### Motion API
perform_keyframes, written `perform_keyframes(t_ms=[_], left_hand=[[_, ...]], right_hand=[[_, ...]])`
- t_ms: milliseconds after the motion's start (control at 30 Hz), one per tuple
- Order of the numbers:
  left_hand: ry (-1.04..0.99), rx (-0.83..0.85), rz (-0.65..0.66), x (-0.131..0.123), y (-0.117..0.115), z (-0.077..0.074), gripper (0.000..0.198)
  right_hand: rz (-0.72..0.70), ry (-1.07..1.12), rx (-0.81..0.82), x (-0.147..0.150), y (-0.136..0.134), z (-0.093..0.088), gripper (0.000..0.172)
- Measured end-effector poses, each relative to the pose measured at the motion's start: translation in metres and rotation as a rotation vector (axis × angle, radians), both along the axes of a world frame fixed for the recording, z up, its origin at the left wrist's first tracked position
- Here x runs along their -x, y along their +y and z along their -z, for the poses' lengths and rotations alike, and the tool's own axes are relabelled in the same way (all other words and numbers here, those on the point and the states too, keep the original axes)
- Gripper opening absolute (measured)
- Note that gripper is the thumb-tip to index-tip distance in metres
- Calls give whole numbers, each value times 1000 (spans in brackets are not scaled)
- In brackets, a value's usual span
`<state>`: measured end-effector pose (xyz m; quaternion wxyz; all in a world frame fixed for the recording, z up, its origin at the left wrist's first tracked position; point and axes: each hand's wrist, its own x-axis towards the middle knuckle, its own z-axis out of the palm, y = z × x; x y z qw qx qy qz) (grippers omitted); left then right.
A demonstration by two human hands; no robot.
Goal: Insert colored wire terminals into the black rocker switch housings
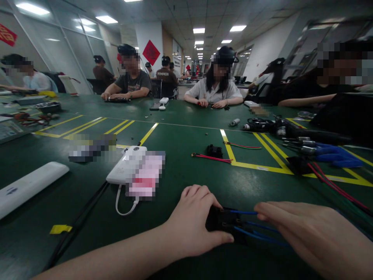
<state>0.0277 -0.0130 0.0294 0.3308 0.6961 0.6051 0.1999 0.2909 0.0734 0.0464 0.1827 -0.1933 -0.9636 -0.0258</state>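
Observation:
My left hand (194,219) is closed around a small black connector block (215,219), pressing it against the green table with thumb and fingers. Several blue wires (253,232) run from the block's right side toward my right hand (314,229). The fingers of that hand are pressed together, and the upper blue wire meets their tips. Its palm side and the far ends of the wires are hidden. Beyond my hands lies a second black block (214,151) beside a pair of red wires (211,158).
A white power bank (125,165) is cabled to a phone (148,173) at left, near a long white case (32,186). Blue-handled tools (335,153), a black power tool (309,134) and red wires (335,182) lie at right. People sit around the green table (180,136).

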Motion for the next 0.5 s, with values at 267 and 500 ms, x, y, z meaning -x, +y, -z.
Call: perform_keyframes(t_ms=[267,500], left_hand=[[4,17,-6,-1,1,1,51],[-2,22,-8,2,0,0,50]], right_hand=[[173,-224,346,3,11,14,27],[175,-271,401,11,14,13,28]])
